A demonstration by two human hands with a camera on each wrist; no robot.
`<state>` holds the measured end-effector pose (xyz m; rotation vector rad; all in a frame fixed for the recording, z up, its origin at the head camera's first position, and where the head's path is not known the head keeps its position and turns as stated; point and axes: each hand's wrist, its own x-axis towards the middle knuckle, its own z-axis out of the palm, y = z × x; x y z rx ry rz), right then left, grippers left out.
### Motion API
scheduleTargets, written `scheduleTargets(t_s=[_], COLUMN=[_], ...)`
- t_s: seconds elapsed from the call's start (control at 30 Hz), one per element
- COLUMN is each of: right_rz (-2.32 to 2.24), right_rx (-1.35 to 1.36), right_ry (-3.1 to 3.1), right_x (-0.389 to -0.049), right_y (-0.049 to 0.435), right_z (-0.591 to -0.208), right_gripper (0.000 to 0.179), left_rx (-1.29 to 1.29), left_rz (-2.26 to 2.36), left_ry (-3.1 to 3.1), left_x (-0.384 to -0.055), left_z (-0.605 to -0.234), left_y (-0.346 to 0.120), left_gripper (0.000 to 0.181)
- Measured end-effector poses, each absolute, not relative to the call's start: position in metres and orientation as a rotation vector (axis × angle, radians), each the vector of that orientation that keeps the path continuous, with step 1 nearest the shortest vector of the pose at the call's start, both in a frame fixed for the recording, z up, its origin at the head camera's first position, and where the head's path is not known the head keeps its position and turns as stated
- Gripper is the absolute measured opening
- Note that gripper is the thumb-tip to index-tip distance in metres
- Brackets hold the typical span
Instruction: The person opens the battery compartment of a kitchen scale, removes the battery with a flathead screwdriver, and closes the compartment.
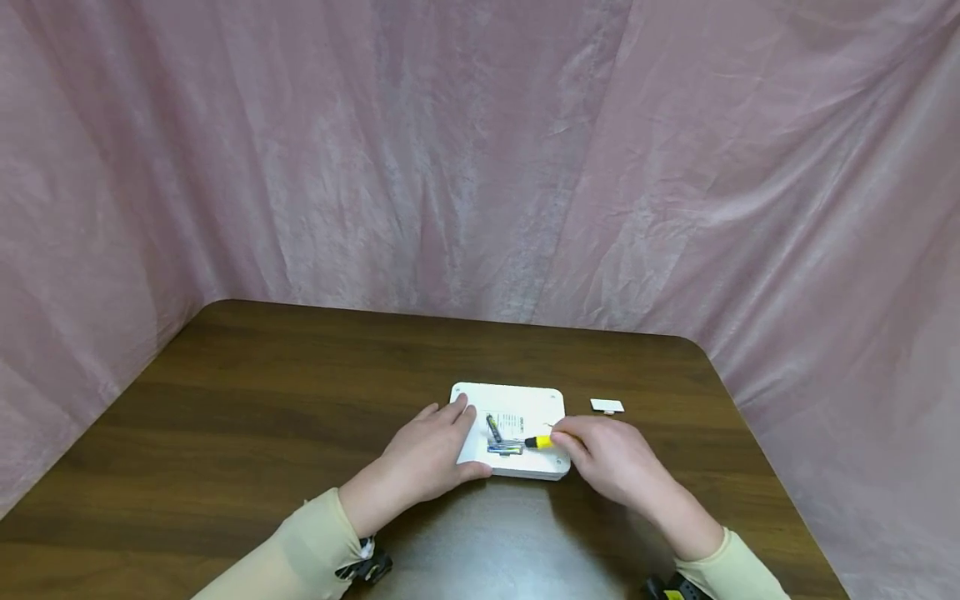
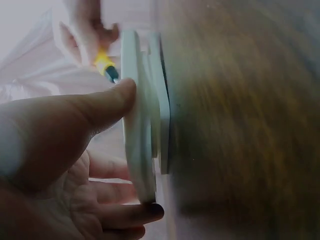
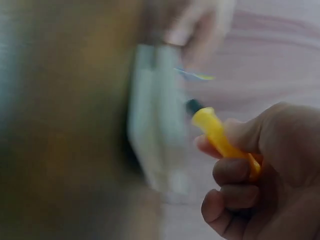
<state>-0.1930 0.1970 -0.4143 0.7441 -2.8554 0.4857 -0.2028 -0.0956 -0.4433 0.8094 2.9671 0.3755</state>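
Nearby, a small white piece (image 1: 606, 406) lies on the table (image 1: 315, 400), apart from and to the right of a white device (image 1: 528, 402); a pink curtain (image 1: 465, 167) hangs behind. The left hand (image 1: 429, 450), fingers fairly straight, rests over the device's left side, hiding part of it. The right hand's (image 1: 611, 458) curled fingers grip a yellow-and-black screwdriver (image 1: 539, 442), covering most of its handle; whether its tip touches anything is unclear. Round-cornered and labelled, the device lies on the table, one battery (image 1: 492, 427) tilted, another (image 1: 505, 448) lying crosswise below it.
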Motion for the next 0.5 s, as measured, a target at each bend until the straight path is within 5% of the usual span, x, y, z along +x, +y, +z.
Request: scheduleTargets(t_s=[0.5], right_rz=[0.419], right_rx=[0.733], right_ry=[-2.739], right_x=[-0.184], right_y=[0.207], right_z=[-0.396], right_gripper=[0.007], left_rx=[0.793], left_rz=[0.430], left_ry=[2.955], left_x=[-0.207], left_z=[-0.448], left_y=[-0.095], left_gripper=[0.092])
